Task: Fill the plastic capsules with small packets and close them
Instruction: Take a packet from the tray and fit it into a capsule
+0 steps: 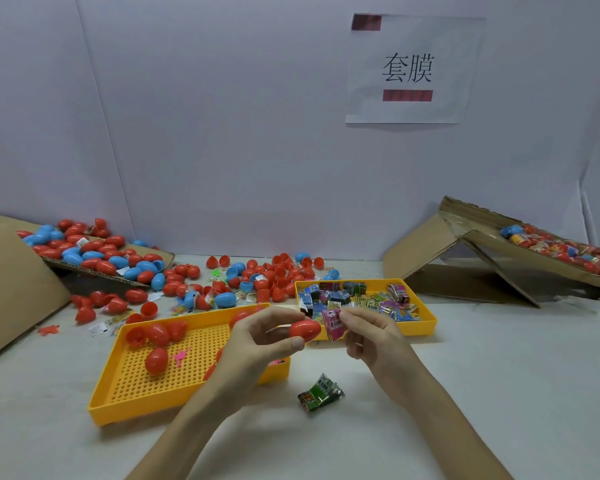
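My left hand (257, 344) fingers (293, 342) grip a red capsule (304, 330), right hand (371, 341) pinches a pink packet (332, 324) beside it (short hop in, I reckon).

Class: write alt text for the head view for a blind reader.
The left hand holds a red capsule beside a pink packet pinched by the right hand. Behind: a capsule tray, a packet tray; a green packet lies nearer.
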Demonstrator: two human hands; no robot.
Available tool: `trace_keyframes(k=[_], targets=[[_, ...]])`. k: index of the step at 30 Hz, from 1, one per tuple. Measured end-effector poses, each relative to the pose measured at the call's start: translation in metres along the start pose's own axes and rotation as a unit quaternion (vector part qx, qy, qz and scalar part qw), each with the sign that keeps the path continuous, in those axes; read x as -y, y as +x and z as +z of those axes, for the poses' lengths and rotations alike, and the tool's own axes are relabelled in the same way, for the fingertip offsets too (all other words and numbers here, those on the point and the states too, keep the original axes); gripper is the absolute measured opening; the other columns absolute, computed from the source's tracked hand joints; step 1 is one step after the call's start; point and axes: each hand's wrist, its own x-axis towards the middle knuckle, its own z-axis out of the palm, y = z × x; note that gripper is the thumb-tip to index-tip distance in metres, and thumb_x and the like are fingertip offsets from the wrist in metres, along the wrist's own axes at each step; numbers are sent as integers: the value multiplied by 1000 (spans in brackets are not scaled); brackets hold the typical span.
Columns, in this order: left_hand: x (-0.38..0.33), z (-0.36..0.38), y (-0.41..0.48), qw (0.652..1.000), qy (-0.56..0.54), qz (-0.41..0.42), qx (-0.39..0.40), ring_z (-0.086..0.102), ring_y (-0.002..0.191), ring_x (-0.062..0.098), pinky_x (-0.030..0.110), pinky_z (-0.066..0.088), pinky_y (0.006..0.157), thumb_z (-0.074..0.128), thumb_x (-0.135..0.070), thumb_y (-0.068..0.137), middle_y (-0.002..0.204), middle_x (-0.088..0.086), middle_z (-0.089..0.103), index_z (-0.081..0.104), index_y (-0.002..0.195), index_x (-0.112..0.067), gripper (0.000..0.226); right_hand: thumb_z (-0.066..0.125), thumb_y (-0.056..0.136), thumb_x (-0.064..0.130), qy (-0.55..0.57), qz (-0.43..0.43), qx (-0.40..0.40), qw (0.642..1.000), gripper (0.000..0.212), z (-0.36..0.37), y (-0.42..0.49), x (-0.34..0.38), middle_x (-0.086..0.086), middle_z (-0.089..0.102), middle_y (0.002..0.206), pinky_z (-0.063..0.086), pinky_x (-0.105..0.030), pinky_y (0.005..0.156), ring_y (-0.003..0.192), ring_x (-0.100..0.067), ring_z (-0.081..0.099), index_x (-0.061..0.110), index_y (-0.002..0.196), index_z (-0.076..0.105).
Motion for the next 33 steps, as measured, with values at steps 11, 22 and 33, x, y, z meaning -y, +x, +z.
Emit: trace_keyframes(k=[11, 22, 33], targets=[[4, 4, 0, 999, -21, -11, -21, 73, 95, 31, 32, 61, 73, 79, -29, 71, 105, 7, 74, 74, 105, -18, 35, 75, 75, 33, -17, -7, -13, 1000, 19, 2, 0, 0, -7, 52, 65, 36, -25, 55, 59, -15, 45, 15, 81, 79], [5, 6, -2, 999, 38, -6, -11, 71, 95, 11, 21, 57, 70, 87, -36, 70, 102, -17, 73, 70, 107, -28, 41, 70, 77, 36, -43, 1, 26, 999, 21, 9, -5, 3, -4, 59, 64, 42, -25, 60, 62, -13, 53, 18, 84, 79], [7, 6, -1, 998, 64, 5, 6, 70, 96, 9, 21, 57, 75, 81, -35, 68, 99, -15, 73, 70, 105, -27, 39, 77, 72, 27, -80, -44, 8, 996, 27, 5, -4, 0, -11, 73, 84, 54, -26, 67, 67, -16, 61, 12, 95, 75]])
